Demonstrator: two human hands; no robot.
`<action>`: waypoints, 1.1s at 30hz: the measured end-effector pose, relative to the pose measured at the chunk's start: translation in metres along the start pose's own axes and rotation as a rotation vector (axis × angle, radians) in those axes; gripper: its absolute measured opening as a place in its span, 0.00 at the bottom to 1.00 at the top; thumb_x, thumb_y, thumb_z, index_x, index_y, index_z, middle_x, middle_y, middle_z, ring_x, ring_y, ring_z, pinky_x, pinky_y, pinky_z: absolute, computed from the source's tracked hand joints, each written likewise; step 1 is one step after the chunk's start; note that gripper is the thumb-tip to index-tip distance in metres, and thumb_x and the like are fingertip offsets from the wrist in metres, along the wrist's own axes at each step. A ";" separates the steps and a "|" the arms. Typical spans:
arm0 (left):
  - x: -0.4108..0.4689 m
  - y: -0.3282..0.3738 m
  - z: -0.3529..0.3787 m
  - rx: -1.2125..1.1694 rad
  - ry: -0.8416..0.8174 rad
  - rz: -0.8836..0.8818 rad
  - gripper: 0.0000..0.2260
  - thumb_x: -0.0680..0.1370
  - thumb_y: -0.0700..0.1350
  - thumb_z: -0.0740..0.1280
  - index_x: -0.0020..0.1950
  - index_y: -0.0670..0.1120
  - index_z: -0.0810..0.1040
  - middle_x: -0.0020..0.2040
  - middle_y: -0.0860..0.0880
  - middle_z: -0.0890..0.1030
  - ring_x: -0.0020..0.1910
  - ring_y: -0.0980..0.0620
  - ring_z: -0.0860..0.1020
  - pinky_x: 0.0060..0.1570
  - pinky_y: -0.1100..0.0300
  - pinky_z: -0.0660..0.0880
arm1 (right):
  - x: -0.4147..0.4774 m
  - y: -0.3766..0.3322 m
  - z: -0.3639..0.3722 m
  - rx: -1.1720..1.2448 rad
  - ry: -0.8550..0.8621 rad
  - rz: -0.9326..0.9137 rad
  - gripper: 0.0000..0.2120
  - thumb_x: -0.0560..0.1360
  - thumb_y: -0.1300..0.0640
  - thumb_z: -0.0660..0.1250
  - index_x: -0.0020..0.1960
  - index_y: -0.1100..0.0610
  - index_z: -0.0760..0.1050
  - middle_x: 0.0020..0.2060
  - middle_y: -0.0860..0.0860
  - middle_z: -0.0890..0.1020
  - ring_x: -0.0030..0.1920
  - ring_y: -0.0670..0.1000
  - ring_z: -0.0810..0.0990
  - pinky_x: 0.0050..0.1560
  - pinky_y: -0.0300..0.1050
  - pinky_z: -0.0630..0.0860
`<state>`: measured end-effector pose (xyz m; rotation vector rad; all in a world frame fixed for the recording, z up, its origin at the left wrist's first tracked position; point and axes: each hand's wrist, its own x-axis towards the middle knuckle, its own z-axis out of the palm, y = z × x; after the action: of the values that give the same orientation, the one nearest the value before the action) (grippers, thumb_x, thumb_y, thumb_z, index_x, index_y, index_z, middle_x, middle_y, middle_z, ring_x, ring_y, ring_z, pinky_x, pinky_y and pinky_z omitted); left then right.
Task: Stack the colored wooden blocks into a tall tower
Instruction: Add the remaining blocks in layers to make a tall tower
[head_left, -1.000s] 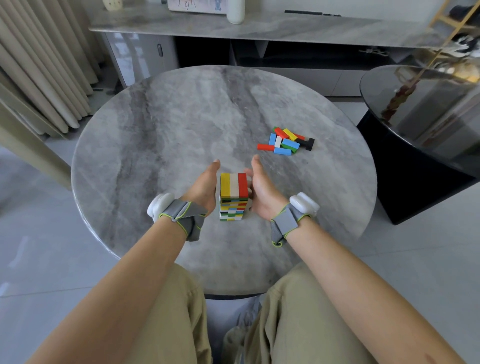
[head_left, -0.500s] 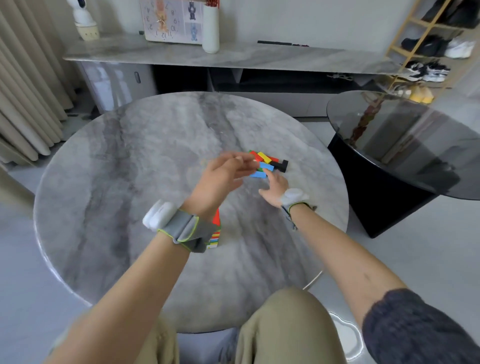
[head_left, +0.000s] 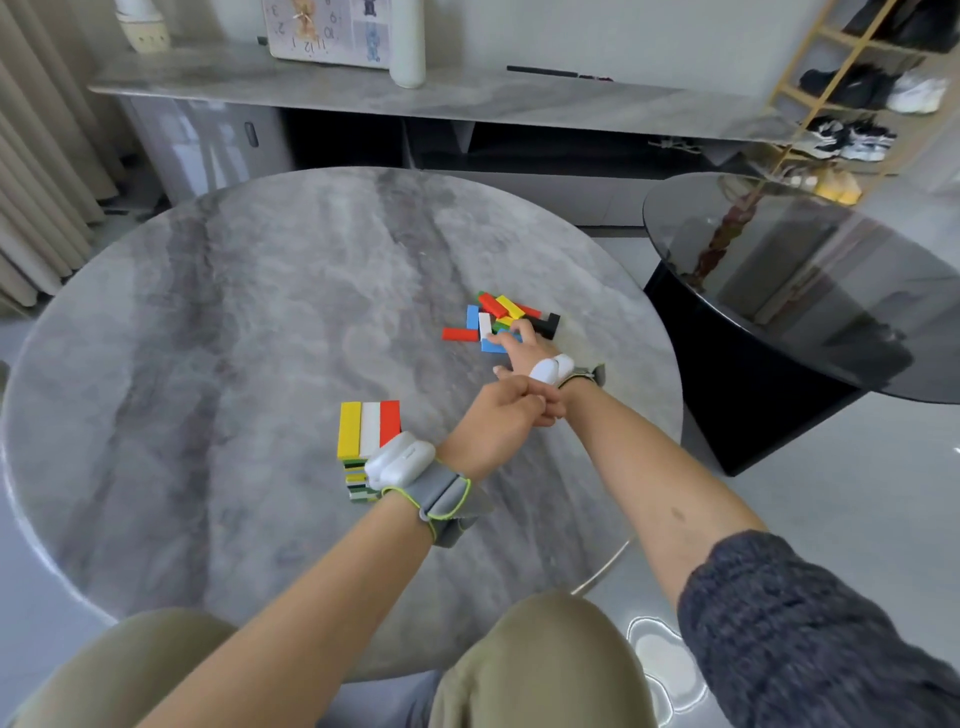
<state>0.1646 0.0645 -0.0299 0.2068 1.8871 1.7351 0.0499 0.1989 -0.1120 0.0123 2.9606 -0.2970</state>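
Observation:
The block tower (head_left: 370, 430) stands on the round marble table (head_left: 234, 322), topped by a yellow, a white and a red block side by side. My left wrist band hides its lower right part. Farther right lies a pile of loose colored blocks (head_left: 501, 307), with a red block (head_left: 460, 334) at its left edge. My right hand (head_left: 522, 345) reaches into the pile, fingers spread on a blue and a white block, lifting nothing. My left hand (head_left: 493, 421) hovers to the right of the tower, fingers curled and empty, touching my right forearm.
A black glass-topped side table (head_left: 810, 291) stands close on the right. Behind the round table runs a long marble sideboard (head_left: 363, 98) with a clock and a bottle. A shoe rack (head_left: 857, 104) is at the far right, curtains at the left.
Both hands have left the tower's sides. My right hand has gone out to the loose pile and now rests on it. My left hand has moved right and curled up.

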 end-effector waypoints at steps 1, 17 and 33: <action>0.001 -0.003 0.001 -0.001 0.002 -0.011 0.14 0.81 0.34 0.53 0.61 0.33 0.74 0.50 0.43 0.77 0.39 0.60 0.75 0.30 0.79 0.69 | 0.002 0.000 -0.001 -0.032 0.011 0.006 0.27 0.75 0.52 0.65 0.72 0.51 0.62 0.72 0.56 0.60 0.68 0.60 0.65 0.65 0.52 0.65; 0.009 -0.045 0.013 0.198 0.132 -0.048 0.12 0.77 0.34 0.58 0.59 0.37 0.76 0.44 0.47 0.76 0.35 0.54 0.72 0.33 0.67 0.67 | -0.070 0.018 0.011 0.158 -0.002 -0.165 0.16 0.77 0.60 0.63 0.64 0.58 0.75 0.63 0.57 0.71 0.62 0.56 0.72 0.52 0.33 0.62; 0.021 -0.089 0.016 0.795 0.384 -0.025 0.32 0.72 0.49 0.72 0.70 0.42 0.62 0.69 0.41 0.62 0.67 0.41 0.60 0.64 0.56 0.62 | -0.100 0.029 0.024 0.741 0.208 0.113 0.09 0.71 0.70 0.67 0.50 0.61 0.76 0.50 0.59 0.82 0.44 0.52 0.79 0.52 0.43 0.75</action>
<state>0.1774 0.0755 -0.1209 0.1447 2.7728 0.9606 0.1535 0.2238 -0.1240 0.3131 2.8313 -1.4164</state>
